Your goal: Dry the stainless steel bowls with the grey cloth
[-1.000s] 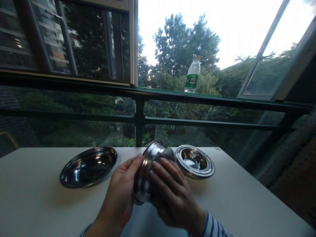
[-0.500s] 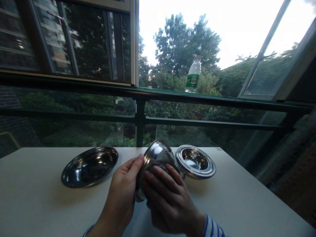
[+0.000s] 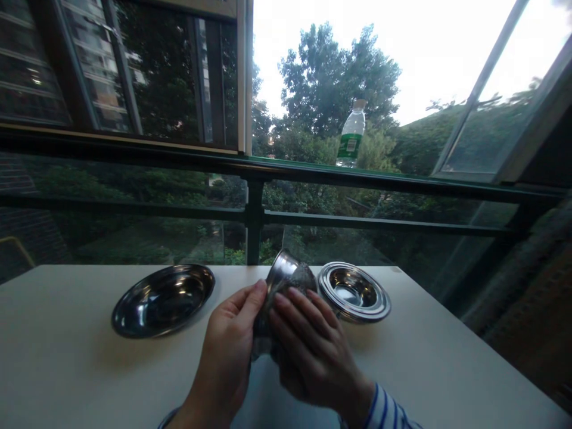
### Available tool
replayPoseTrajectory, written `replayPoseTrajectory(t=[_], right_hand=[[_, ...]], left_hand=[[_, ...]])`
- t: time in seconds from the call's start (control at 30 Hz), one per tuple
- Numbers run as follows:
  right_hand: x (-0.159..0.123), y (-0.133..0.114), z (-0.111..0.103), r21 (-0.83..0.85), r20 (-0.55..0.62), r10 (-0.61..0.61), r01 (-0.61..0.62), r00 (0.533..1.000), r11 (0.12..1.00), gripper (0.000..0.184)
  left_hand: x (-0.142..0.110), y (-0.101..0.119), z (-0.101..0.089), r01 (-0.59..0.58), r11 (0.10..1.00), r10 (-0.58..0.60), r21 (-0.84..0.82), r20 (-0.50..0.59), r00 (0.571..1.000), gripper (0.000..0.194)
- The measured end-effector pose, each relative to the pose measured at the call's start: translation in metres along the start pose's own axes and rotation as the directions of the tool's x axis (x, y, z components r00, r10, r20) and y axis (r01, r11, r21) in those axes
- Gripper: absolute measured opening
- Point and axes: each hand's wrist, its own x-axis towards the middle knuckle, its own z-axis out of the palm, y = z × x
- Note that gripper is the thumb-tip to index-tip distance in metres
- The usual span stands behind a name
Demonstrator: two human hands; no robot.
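A shiny metal bowl [image 3: 281,271] is tilted on its side above the near middle of the table. My left hand [image 3: 231,342] grips it by the rim, thumb on top. My right hand [image 3: 315,351] wraps a dark, patterned cloth [image 3: 304,276] against the bowl's outer side, its fingers laid together over the fabric. Most of the cloth and the bowl's underside are hidden behind the right hand, which is slightly blurred.
On the white table [image 3: 62,357], a wide metal dish [image 3: 163,302] sits to the left. Stacked metal bowls [image 3: 355,292] stand to the right. Behind the table runs a dark railing [image 3: 304,173], with a green-labelled plastic bottle [image 3: 351,140] on the ledge.
Both hands have shifted slightly to the right with the bowl. The bowl is turned a little, and the right hand with the cloth has slid along its outer side.
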Motion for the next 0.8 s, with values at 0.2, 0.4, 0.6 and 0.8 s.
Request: replayPoseTrajectory(t=[0.2, 0.4, 0.6, 0.8], right_hand=[[-0.001, 0.005, -0.005, 0.002, 0.038, 0.12, -0.12, 0.992, 0.993, 0.054], [-0.001, -0.004, -0.001, -0.043, 0.012, -0.002, 0.003, 1.0, 0.999, 0.05], [-0.002, 0.0, -0.003, 0.022, 0.044, 0.203, -0.204, 0.978, 0.979, 0.054], [-0.001, 0.001, -0.003, 0.007, 0.08, 0.092, -0.093, 0.993, 0.996, 0.052]], left_hand=[[0.0, -0.003, 0.002, -0.004, 0.998, 0.002, 0.056, 0.047, 0.999, 0.02], [-0.002, 0.001, 0.001, -0.042, 0.992, 0.036, 0.115, 0.051, 0.998, 0.025], [-0.004, -0.001, 0.002, -0.02, 0.981, 0.01, 0.194, 0.054, 0.999, 0.028], [-0.002, -0.001, 0.001, -0.019, 0.992, 0.016, 0.126, 0.027, 1.0, 0.03]])
